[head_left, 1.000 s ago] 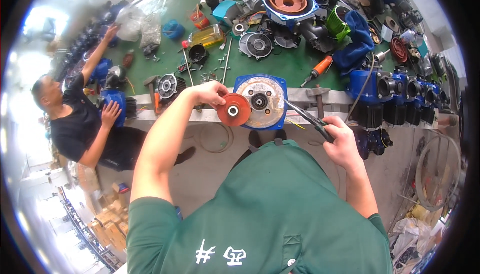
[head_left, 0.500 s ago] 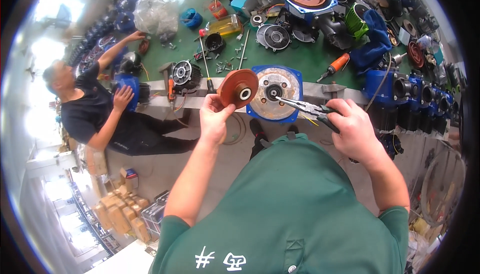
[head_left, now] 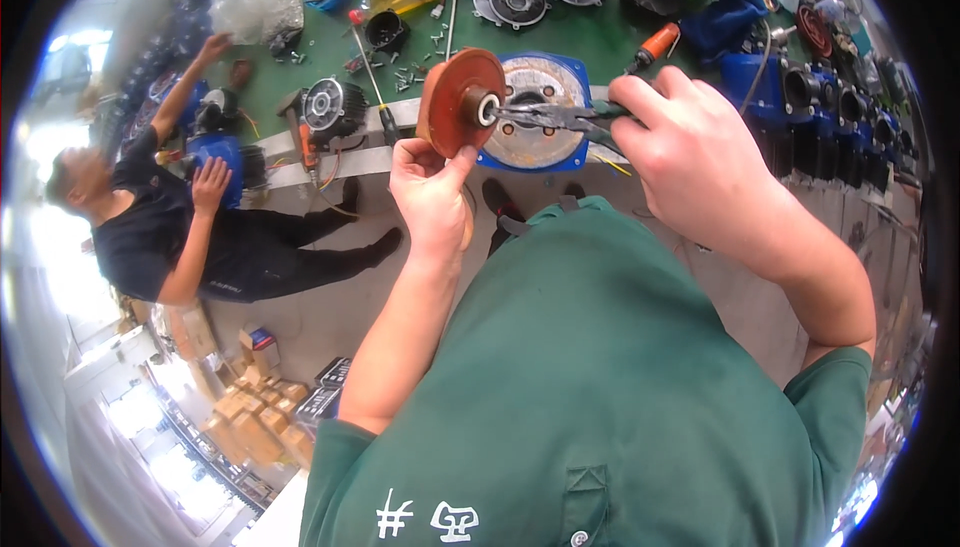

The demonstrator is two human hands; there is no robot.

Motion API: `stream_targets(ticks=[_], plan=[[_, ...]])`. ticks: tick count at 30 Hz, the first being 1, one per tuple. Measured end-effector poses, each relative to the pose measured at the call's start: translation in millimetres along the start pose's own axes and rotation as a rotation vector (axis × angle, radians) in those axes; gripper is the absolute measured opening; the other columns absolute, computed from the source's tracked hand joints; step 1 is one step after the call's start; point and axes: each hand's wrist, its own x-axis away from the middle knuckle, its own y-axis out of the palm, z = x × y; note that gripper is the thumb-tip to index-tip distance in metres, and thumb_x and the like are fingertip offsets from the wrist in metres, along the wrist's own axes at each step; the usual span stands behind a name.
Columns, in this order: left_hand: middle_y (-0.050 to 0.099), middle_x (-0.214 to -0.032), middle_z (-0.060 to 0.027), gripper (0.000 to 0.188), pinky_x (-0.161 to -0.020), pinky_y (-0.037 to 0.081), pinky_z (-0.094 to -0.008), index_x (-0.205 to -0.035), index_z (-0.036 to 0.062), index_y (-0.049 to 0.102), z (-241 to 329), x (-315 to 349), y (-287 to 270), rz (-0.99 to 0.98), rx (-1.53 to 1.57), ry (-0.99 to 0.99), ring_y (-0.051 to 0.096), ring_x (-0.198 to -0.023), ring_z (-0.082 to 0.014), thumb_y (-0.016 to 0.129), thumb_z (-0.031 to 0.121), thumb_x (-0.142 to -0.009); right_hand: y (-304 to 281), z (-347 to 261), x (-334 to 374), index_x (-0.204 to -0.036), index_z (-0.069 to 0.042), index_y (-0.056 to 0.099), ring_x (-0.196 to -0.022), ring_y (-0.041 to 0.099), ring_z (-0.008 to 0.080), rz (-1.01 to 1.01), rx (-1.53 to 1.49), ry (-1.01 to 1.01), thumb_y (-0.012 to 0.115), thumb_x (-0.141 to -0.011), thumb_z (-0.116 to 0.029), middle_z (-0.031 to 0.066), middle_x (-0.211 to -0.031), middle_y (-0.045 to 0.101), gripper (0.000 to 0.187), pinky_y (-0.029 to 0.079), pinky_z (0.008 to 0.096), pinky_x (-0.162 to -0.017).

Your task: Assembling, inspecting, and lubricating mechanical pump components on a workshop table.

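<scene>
My left hand (head_left: 428, 192) grips a reddish-brown impeller (head_left: 458, 97) by its lower rim, thumb on the near side. The impeller is tilted so its hub, with a pale metal ring, points right. My right hand (head_left: 690, 152) is closed on needle-nose pliers (head_left: 553, 118), whose jaws point left and reach the hub's opening. Whether the jaws hold a small part there cannot be made out. Behind the pliers is a blue motor (head_left: 575, 69) with a worn round metal face; the pliers and impeller cover its centre.
A green workbench (head_left: 300, 47) carries a small motor (head_left: 330, 107), screws, a long screwdriver (head_left: 388, 125) and an orange-handled tool (head_left: 657, 45). Blue pumps (head_left: 755, 87) line the right side. At left a co-worker (head_left: 150, 217) touches another blue motor (head_left: 222, 162).
The pliers have moved from the motor's centre to the impeller's hub. My left hand has turned the impeller more sideways. The view has shifted, so the bench sits higher.
</scene>
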Motion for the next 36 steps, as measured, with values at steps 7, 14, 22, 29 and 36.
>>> stream_targets(ticks=[7, 14, 22, 29, 36], plan=[[0.062, -0.097, -0.0082, 0.033, -0.083, 0.049, -0.0264, -0.1, 0.0023, 0.049, -0.7, 2.5, -0.8, -0.023, 0.043, 0.003, 0.061, -0.088, -0.0127, 0.069, -0.015, -0.079, -0.6, -10.8, -9.7, -0.068, 0.0, 0.06, -0.077, 0.053, 0.0266, -0.042, -0.019, 0.029, 0.064, -0.058, 0.001, 0.0102, -0.095, 0.055, 0.011, 0.046, 0.0358, -0.067], [0.062, -0.097, -0.008, 0.034, -0.082, 0.05, -0.0271, -0.1, 0.0026, 0.049, 1.2, 3.1, 3.4, -0.015, 0.059, 0.003, 0.061, -0.087, -0.0135, 0.069, -0.016, -0.079, -4.7, -12.7, -14.0, -0.07, -0.003, 0.067, -0.078, 0.059, 0.0237, -0.074, 0.07, 0.002, 0.07, -0.062, -0.01, 0.0084, -0.084, 0.056, 0.011, 0.047, 0.0332, -0.061], [0.062, -0.097, -0.0081, 0.033, -0.082, 0.05, -0.0274, -0.099, 0.0024, 0.05, 0.1, -3.0, 0.0, -0.032, 0.056, 0.009, 0.061, -0.089, -0.0139, 0.068, -0.016, -0.079, -7.3, -10.9, -11.8, -0.069, -0.001, 0.063, -0.082, 0.056, 0.0255, -0.07, 0.032, 0.048, 0.064, -0.059, -0.003, 0.0106, -0.095, 0.058, 0.01, 0.047, 0.0339, -0.068], [0.065, -0.107, -0.0122, 0.033, -0.092, 0.054, -0.0339, -0.102, 0.0034, 0.05, -1.2, -7.2, -1.6, -0.084, 0.081, 0.015, 0.065, -0.099, -0.0202, 0.064, -0.018, -0.081, -12.5, -5.5, -5.6, -0.07, -0.001, 0.063, -0.083, 0.057, 0.0251, -0.039, 0.016, 0.06, 0.065, -0.059, -0.001, 0.0098, -0.095, 0.058, 0.011, 0.047, 0.0344, -0.069], [0.065, -0.106, -0.0121, 0.033, -0.092, 0.054, -0.034, -0.101, 0.0035, 0.051, -2.3, -9.2, -0.7, -0.086, 0.092, 0.005, 0.066, -0.098, -0.0204, 0.064, -0.018, -0.081, -9.1, -4.3, -9.0, -0.07, -0.003, 0.064, -0.085, 0.057, 0.023, -0.017, 0.027, 0.048, 0.066, -0.06, -0.004, 0.0079, -0.094, 0.058, 0.011, 0.046, 0.0331, -0.069]])
